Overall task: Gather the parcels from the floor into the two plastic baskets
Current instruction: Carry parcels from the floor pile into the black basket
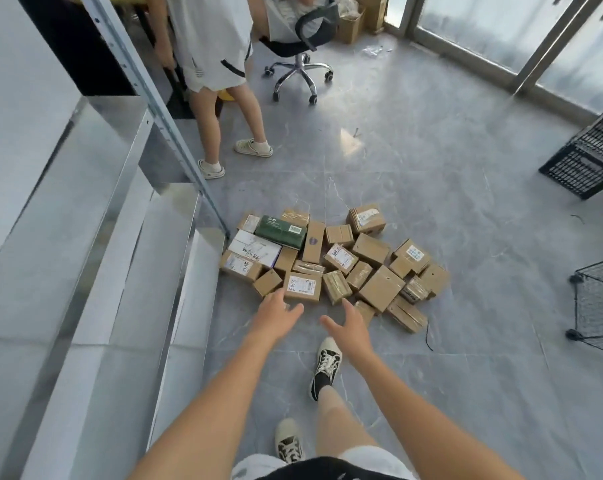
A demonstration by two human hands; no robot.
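Observation:
Several cardboard parcels (pixel 383 287) lie in a loose heap on the grey tiled floor, with a dark green box (pixel 281 231) and a white box (pixel 255 248) at its left side. Both my arms stretch out toward the heap. My left hand (pixel 276 310) hovers with fingers spread just in front of a labelled parcel (pixel 303 286). Beside it, my right hand (pixel 348 325) is also spread and holds nothing. A black plastic basket (pixel 585 155) stands tipped at the far right edge.
Metal shelving (pixel 96 237) fills the left side, its post reaching the heap. Another person (pixel 217 77) stands at the back left beside a wheeled office chair (pixel 302 46). A black wire rack (pixel 597 303) sits at the right edge. My feet stand just behind my hands.

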